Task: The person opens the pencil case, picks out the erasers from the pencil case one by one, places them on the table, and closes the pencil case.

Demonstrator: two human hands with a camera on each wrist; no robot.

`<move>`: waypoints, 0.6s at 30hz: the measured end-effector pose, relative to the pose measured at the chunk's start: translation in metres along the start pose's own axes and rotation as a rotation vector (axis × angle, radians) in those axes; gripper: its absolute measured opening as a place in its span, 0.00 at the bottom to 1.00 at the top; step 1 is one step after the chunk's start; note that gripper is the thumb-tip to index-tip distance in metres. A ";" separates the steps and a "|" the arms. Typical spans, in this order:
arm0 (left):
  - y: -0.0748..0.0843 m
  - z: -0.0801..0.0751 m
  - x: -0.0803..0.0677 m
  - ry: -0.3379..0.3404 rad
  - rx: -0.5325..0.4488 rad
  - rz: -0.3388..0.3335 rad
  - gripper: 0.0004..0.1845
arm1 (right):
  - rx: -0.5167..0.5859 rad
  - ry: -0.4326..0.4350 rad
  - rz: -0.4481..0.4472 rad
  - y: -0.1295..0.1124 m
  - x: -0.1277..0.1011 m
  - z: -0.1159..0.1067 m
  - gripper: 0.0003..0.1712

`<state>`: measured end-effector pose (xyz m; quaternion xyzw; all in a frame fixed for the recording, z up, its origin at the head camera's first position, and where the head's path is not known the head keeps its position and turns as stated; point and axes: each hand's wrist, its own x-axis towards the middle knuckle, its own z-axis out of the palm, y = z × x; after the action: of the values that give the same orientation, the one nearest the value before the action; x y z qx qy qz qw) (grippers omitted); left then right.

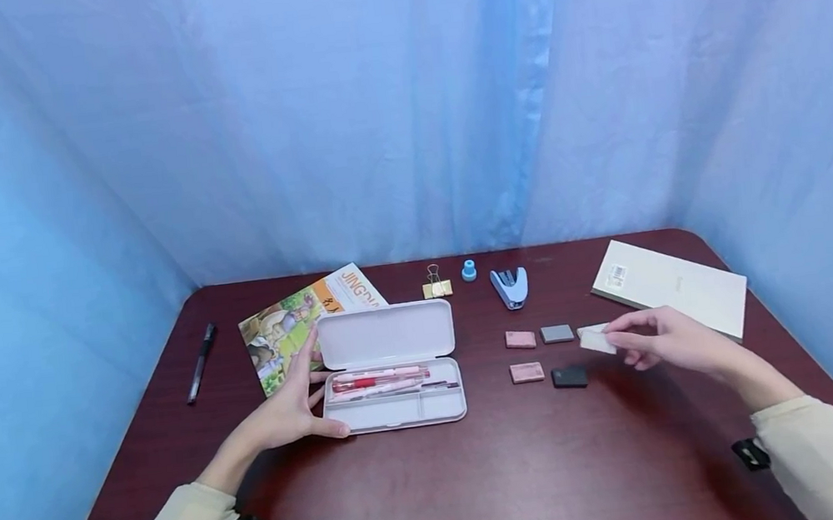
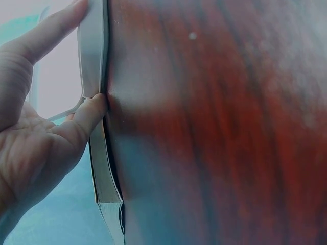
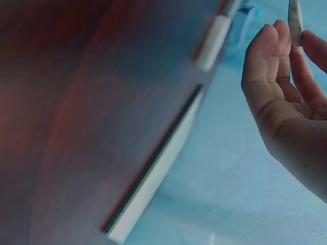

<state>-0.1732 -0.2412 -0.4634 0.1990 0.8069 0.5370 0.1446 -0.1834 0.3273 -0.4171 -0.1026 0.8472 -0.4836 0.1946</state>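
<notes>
White eraser (image 1: 596, 341) pinched in right hand (image 1: 665, 341) fingertips, held just above the counter (image 1: 482, 471), right of the eraser group. Just left of it: grey eraser (image 1: 557, 333), pink eraser (image 1: 520, 339), second pink eraser (image 1: 527, 372), black eraser (image 1: 569, 377), all lying between it and the open pencil case (image 1: 391, 371). Left hand (image 1: 291, 406) spread, thumb and fingers braced on the case's left end. Pens (image 1: 378, 378) inside the case. Booklet (image 1: 302, 321) behind case, cream notebook (image 1: 669, 286) behind right hand, stapler (image 1: 509, 286) farther back.
</notes>
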 end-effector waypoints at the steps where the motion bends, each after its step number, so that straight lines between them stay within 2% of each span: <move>1: 0.000 0.000 0.000 0.000 0.002 0.000 0.77 | 0.009 -0.013 0.012 0.005 -0.001 -0.003 0.21; 5: 0.000 0.001 0.001 0.004 -0.001 -0.006 0.78 | -0.001 -0.073 0.049 0.019 0.000 -0.010 0.22; 10: -0.002 0.002 0.001 0.006 -0.001 -0.009 0.79 | -0.066 -0.117 0.084 0.034 0.003 -0.013 0.20; 18: -0.001 0.000 0.001 -0.002 0.000 -0.014 0.78 | -0.108 -0.102 0.078 0.043 0.007 -0.011 0.21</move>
<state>-0.1742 -0.2410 -0.4649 0.1936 0.8081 0.5359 0.1492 -0.1944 0.3555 -0.4504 -0.1043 0.8645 -0.4232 0.2503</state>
